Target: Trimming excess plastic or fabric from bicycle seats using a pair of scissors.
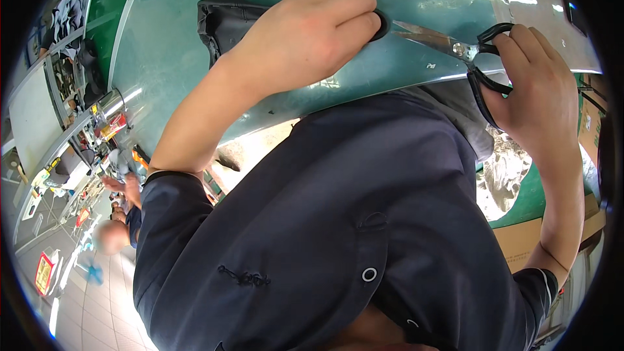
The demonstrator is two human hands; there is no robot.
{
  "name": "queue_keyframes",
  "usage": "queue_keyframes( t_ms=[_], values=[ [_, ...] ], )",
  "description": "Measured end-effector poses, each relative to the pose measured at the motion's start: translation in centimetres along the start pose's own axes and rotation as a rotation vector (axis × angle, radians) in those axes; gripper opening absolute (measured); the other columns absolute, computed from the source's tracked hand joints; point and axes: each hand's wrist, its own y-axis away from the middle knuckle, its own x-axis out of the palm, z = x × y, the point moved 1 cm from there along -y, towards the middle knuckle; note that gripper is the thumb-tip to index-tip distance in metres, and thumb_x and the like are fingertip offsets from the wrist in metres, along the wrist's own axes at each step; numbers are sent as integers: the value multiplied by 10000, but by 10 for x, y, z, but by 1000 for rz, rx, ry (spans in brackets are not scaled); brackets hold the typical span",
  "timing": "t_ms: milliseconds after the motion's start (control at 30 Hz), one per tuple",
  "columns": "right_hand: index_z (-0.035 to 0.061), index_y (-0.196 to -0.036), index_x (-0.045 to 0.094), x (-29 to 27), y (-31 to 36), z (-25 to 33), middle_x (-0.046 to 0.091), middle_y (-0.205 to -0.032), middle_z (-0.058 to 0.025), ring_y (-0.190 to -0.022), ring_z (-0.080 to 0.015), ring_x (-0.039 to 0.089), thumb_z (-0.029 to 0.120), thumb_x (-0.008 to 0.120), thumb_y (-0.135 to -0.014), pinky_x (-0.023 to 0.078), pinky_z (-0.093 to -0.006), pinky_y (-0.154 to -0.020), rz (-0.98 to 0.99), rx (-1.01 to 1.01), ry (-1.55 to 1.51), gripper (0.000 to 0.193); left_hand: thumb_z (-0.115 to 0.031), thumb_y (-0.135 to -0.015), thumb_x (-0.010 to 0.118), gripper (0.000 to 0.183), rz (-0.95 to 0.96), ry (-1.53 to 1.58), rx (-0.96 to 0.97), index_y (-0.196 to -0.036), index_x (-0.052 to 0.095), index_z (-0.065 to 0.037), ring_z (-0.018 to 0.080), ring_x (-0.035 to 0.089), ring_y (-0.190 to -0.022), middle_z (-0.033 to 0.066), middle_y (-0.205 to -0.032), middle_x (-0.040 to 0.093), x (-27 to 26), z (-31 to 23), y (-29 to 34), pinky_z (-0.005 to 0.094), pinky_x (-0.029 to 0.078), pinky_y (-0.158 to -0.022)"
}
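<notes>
At the far left of the frame, shelves crowded with small items are running down the edge, and another person's hand is showing below them at the lower left. Moving right, the person's left hand is lying knuckles-up on the green table in the upper middle of the frame, its fingers pressed together and curled down onto a piece of black fabric; most of the cloth is spreading out to the left of the wrist, while a small dark edge is peeking out just past the fingertips on the right. Immediately right of those fingertips, the silver blades of the scissors are pointing toward the fabric, their tip almost touching that dark edge. At the upper right, the right hand is gripping the black handles, fingers hooked through the loops, the blades nearly closed. The person's dark shirt is filling the lower middle of the frame.
</notes>
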Motion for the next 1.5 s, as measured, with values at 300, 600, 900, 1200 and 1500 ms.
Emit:
queue_keyframes(
  t_ms=[300, 600, 900, 1200, 1500],
  values=[
    [-3, -1024, 631, -5, -15, -4, 600, -970, -121, -916, -349, 628, 138, 841, -683, 523, -445, -757, 87, -73, 35, 424, -10, -737, 758, 140, -247, 157, -44, -843, 687, -69, 218, 646, -693, 16, -900, 646, 12, 11, 4, 335, 533, -601],
    [-3, -986, 622, -5, -34, 4, 589, -957, -118, -902, -333, 621, 157, 842, -694, 515, -438, -750, 53, -183, 95, 399, 9, -722, 751, 132, -296, 207, -60, -809, 686, -67, 212, 634, -663, 18, -859, 641, 16, 12, 4, 331, 518, -566],
    [37, -854, 561, -4, -46, -6, 544, -883, -96, -829, -287, 610, 199, 829, -775, 516, -419, -699, 127, -292, 207, 323, 53, -836, 720, 105, -97, 379, -108, -910, 671, -4, 244, 636, -747, 126, -923, 624, -3, 11, -5, 323, 513, -650],
    [15, -904, 581, -20, -34, -29, 558, -896, -121, -847, -333, 615, 224, 801, -848, 507, -443, -715, 165, -278, 211, 309, 68, -772, 731, 133, -333, 145, 360, -880, 689, 3, 266, 634, -703, 131, -915, 632, 21, 44, 4, 338, 519, -616],
    [16, -917, 614, -14, -4, -36, 587, -904, -119, -837, -347, 622, 169, 842, -751, 490, -449, -687, -60, -108, 143, 321, -108, -771, 854, 295, -23, 92, -14, -1026, 721, -42, 247, 654, -794, 71, -1041, 664, 4, 8, 3, 352, 539, -689]
  ],
)
